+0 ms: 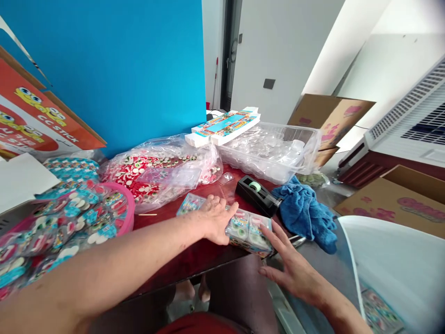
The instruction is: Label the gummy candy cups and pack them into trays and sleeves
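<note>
On the table [198, 254] before a blue panel [139, 69], left hand [218, 218] and right hand [290, 262] lie open against a box [247, 234], partly hiding it; a basket [129, 206] is cropped.

The clear, boxy plastic packs with bright colours [247, 228] are made smooth and shiny all over. The dark red, flat table top [194, 259] is covered with a smooth, glossy finish. The big, clear, lumpy bag [148, 202] is made of thin, shiny, wrinkly plastic. Hard plastic is seen on the chunky black tape holder [262, 199]. The crumpled blue towel [306, 211] is made of soft, fuzzy cloth.
</note>
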A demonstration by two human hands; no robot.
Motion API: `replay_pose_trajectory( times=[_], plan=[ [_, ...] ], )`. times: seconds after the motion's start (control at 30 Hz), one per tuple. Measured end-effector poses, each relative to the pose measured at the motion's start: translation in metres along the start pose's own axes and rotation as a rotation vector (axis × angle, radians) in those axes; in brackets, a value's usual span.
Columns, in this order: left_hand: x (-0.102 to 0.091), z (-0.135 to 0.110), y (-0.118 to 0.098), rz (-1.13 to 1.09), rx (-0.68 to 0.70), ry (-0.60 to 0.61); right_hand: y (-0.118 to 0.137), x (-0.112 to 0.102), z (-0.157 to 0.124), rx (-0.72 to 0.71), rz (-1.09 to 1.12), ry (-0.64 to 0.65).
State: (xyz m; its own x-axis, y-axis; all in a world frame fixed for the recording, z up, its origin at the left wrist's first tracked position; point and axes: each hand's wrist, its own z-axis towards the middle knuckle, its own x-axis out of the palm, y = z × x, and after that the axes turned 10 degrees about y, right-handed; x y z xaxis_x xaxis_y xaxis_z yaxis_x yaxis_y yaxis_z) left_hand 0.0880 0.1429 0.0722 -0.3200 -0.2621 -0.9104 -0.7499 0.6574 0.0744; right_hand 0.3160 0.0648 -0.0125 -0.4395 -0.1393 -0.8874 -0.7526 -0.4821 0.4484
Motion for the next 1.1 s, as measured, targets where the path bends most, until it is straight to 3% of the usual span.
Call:
replay_pose_trajectory(
  times=[0.13, 0.27, 0.4, 0.57, 0.77, 0.83, 0.93, 1.0, 1.07, 1.1],
  plan=[
    [0.015, -0.016, -0.019, -0.083, -0.309, 0.036, -0.009, 0.004, 0.039, -0.039, 0.065, -0.034],
    [0.045, -0.031, -0.01, -0.084, -0.471, -0.076, 0.002, 0.02, 0.087, -0.136, 0.087, -0.059],
    [0.056, -0.036, 0.007, -0.166, -0.416, -0.032, 0.007, 0.032, 0.109, -0.21, 0.123, -0.115],
    [0.035, -0.027, 0.018, -0.305, -0.228, 0.001, 0.003, 0.037, 0.105, -0.191, 0.114, -0.146],
    [0.036, -0.011, 0.01, -0.31, -0.328, -0.021, 0.016, 0.046, 0.097, -0.139, 0.088, -0.158],
    [0.041, -0.01, 0.007, -0.288, -0.335, -0.039, 0.02, 0.036, 0.094, -0.15, 0.115, -0.115],
    [0.046, -0.009, 0.006, -0.258, -0.346, -0.083, 0.013, -0.007, 0.095, -0.036, 0.189, -0.156],
    [0.047, -0.009, 0.006, -0.244, -0.344, -0.095, 0.0, -0.045, 0.102, 0.297, 0.167, -0.331],
    [0.047, -0.008, 0.007, -0.223, -0.345, -0.11, -0.015, -0.076, 0.112, 0.6, 0.12, -0.218],
    [0.048, -0.008, 0.007, -0.212, -0.345, -0.122, -0.023, -0.085, 0.118, 0.657, 0.138, -0.145]
  ],
)
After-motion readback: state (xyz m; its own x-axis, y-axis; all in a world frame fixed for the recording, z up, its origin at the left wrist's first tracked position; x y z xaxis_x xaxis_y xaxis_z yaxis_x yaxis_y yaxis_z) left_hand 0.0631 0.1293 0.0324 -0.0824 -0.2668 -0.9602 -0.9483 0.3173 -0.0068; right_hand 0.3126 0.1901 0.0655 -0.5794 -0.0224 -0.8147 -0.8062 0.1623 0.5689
